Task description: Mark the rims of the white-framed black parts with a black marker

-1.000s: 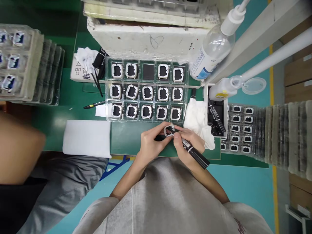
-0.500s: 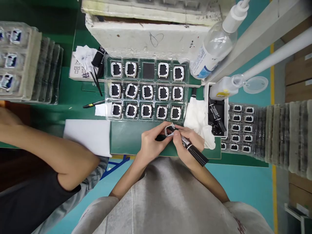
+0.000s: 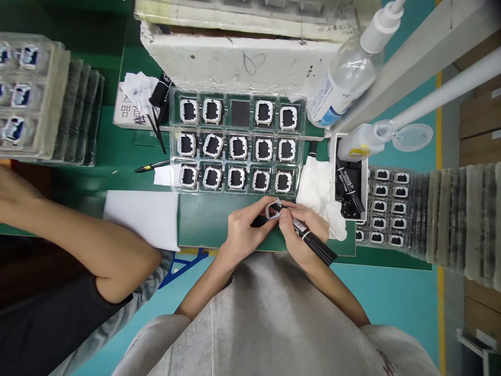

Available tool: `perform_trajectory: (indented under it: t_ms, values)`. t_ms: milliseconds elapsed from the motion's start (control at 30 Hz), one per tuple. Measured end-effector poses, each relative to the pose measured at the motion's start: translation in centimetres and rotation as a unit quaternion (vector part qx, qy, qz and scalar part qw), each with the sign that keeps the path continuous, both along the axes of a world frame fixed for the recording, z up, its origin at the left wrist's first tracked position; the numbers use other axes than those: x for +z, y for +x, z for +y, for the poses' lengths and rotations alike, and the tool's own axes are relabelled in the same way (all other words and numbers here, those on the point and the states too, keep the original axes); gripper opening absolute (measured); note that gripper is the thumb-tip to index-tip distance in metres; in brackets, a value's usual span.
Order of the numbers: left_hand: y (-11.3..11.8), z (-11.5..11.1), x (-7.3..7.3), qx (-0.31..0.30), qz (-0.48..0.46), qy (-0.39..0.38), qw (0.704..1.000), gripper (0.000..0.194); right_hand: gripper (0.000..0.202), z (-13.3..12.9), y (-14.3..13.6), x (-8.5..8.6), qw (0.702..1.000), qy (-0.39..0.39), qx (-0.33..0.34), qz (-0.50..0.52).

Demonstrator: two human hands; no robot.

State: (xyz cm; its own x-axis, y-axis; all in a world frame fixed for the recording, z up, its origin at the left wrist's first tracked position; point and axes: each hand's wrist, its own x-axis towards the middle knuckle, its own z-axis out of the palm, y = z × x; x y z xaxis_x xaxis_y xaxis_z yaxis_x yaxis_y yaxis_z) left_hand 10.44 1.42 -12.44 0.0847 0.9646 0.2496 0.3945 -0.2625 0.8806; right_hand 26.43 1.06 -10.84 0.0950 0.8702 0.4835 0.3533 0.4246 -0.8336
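Small white-framed part [image 3: 273, 210] held just above the near strip of the green mat [image 3: 203, 219], pinched between the fingers of the left hand [image 3: 245, 230], close to the body and in front of the clear tray [image 3: 237, 142]. Right hand [image 3: 303, 232] closed around a black marker [image 3: 313, 243], tip resting on the part, cap end pointing back toward the right elbow.

Judged from the tray: fourteen pockets filled with similar white-framed parts, one pocket in the far row showing only a dark square without white frame [image 3: 239, 113]. Likely one piece in work and the rest either done or waiting; marks on the tray parts too small to tell, so progress not sure.

Little free room around the hands. Tray edge just beyond the fingertips, crumpled white cloth [image 3: 321, 196] touching or nearly touching the right hand, small white box with more markers [image 3: 348, 183] behind it. Mat edge directly under the wrists, so no support nearer the body. To the left, open mat, then a white sheet [image 3: 141, 216], and a co-worker's bare arm [image 3: 78, 245] well apart. Spray bottle [image 3: 344, 73] leaning over the far right corner of the tray
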Motion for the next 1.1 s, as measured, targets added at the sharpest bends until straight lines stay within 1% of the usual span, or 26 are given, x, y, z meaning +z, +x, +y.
perform_trajectory:
  t_ms: [67,200,300,467,667,867,1100]
  values:
    - [0.02,0.01,0.04,0.004,-0.026,-0.01,1.0,0.031,0.015,0.08,0.05,0.05,1.0,0.012,0.009,0.003]
    - [0.11,0.02,0.21,0.008,-0.082,-0.037,0.996,0.035,0.019,0.2,0.18,0.07,0.997,0.054,0.048,0.036]
    - [0.12,-0.01,0.23,0.009,-0.095,-0.041,0.995,0.038,0.017,0.2,0.19,-0.02,0.996,0.064,0.044,0.047]
    - [0.1,0.03,0.18,0.013,-0.1,-0.022,0.995,0.048,0.011,0.1,0.09,-0.33,0.995,0.067,0.038,0.061]
    - [0.06,0.1,0.39,0.005,-0.092,-0.023,0.995,0.049,0.012,0.13,0.11,-0.28,0.995,0.067,0.042,0.054]
    - [0.09,0.01,0.21,0.018,-0.035,0.041,0.998,0.038,0.015,0.28,-0.07,0.11,0.997,0.074,0.033,0.02]
    - [0.31,-0.09,0.28,0.018,0.01,0.062,0.998,0.03,0.017,0.09,-0.17,0.31,0.998,0.067,0.004,-0.016]
